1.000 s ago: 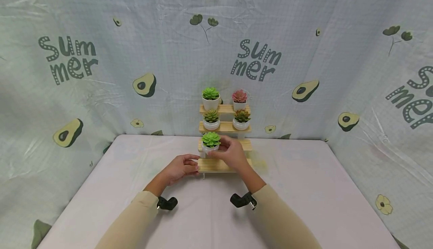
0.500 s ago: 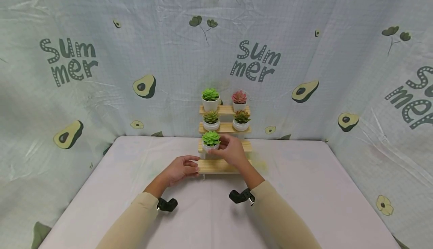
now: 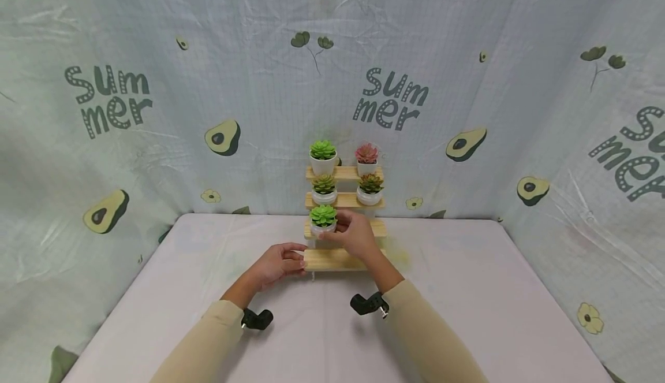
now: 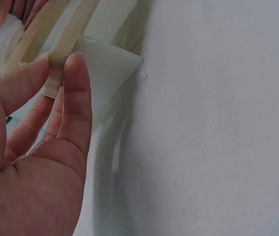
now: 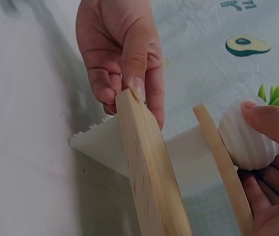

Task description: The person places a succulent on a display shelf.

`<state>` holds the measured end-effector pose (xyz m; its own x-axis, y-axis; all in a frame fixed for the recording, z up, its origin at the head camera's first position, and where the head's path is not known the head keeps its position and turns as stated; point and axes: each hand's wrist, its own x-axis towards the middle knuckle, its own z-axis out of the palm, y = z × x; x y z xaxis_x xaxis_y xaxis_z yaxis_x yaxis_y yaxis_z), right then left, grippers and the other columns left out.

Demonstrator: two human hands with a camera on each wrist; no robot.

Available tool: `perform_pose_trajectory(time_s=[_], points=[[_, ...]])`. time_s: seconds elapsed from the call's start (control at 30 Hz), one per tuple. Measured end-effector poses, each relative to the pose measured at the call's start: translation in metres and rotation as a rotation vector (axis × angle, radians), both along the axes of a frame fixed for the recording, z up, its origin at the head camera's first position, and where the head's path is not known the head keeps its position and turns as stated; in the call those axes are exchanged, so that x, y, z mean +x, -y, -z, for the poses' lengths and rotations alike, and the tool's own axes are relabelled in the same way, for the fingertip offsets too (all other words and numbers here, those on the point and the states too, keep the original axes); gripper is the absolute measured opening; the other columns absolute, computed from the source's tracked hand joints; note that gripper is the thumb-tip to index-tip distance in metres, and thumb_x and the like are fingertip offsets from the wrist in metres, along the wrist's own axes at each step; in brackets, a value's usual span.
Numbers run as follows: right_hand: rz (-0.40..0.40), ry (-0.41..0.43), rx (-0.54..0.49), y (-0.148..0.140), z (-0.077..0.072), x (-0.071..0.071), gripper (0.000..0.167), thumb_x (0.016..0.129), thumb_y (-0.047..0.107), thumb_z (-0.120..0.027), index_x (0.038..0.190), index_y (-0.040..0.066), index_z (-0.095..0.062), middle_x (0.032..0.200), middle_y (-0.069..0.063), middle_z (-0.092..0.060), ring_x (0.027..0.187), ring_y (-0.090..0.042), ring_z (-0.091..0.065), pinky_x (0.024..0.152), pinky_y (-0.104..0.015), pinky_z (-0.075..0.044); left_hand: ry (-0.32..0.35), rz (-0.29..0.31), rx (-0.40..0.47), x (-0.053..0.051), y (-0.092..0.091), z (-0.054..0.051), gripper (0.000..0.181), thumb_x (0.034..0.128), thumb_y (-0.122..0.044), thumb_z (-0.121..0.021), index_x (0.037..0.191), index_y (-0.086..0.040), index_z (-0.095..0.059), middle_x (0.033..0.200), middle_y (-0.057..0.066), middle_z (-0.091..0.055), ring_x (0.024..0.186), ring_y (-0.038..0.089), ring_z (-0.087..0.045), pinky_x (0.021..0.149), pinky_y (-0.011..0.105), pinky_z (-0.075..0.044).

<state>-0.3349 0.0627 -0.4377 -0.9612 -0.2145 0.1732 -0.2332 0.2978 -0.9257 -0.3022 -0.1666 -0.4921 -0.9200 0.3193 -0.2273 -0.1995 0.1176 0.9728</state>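
Note:
A small stepped stand with several wooden shelves (image 3: 332, 260) and white side supports (image 5: 188, 157) stands at the table's back. My left hand (image 3: 275, 264) pinches the left end of its lowest shelf (image 4: 56, 73) between thumb and fingers. With my right hand (image 3: 357, 238) I hold a ribbed white pot (image 5: 247, 135) bearing a bright green succulent (image 3: 323, 215). That pot sits upright at the left of the second shelf from the bottom, seeming to touch the board. My right hand covers part of that shelf's middle.
Above, two shelves carry potted succulents: an olive one (image 3: 324, 185) and a brownish one (image 3: 370, 184), then a green one (image 3: 322, 151) and a pink one (image 3: 366, 154). A printed curtain (image 3: 270, 94) hangs behind the pale table (image 3: 441, 302).
The head view has tilted up slightly, so the scene sits lower. Both hands keep their grips, and the pot stays at the left of its shelf.

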Motion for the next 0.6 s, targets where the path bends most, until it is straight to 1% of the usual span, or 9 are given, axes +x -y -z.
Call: perform_pose_trajectory(time_s=[0.27, 0.47, 0.6], points=[[-0.03, 0.008, -0.017, 0.0001, 0.0044, -0.0043, 0.056, 0.08, 0.014, -0.089, 0.129, 0.002, -0.068, 0.127, -0.015, -0.071, 0.115, -0.027, -0.071, 0.093, -0.033, -0.062, -0.002, -0.007, 0.002, 0.0003, 0.0012, 0.0032, 0.053, 0.0979, -0.002, -0.066, 0.146, 0.007, -0.046, 0.107, 0.01, -0.066, 0.089, 0.016, -0.07, 0.09, 0.036, -0.063], [-0.019, -0.005, -0.024, 0.0008, 0.0034, -0.002, 0.056, 0.08, 0.014, -0.089, 0.13, 0.001, -0.067, 0.127, -0.017, -0.071, 0.116, -0.029, -0.071, 0.094, -0.035, -0.061, -0.002, -0.009, 0.017, -0.0003, 0.0005, 0.0039, 0.053, 0.0979, -0.002, -0.066, 0.146, 0.006, -0.046, 0.106, 0.008, -0.067, 0.089, 0.015, -0.071, 0.089, 0.035, -0.063], [-0.007, 0.0, -0.023, -0.0003, 0.0028, -0.0018, 0.056, 0.079, 0.015, -0.09, 0.129, 0.003, -0.068, 0.127, -0.016, -0.071, 0.115, -0.028, -0.071, 0.094, -0.035, -0.062, 0.0, -0.006, 0.023, -0.0007, -0.0013, 0.0038, 0.054, 0.0975, -0.002, -0.067, 0.146, 0.007, -0.046, 0.105, 0.008, -0.068, 0.088, 0.016, -0.071, 0.088, 0.035, -0.063]])
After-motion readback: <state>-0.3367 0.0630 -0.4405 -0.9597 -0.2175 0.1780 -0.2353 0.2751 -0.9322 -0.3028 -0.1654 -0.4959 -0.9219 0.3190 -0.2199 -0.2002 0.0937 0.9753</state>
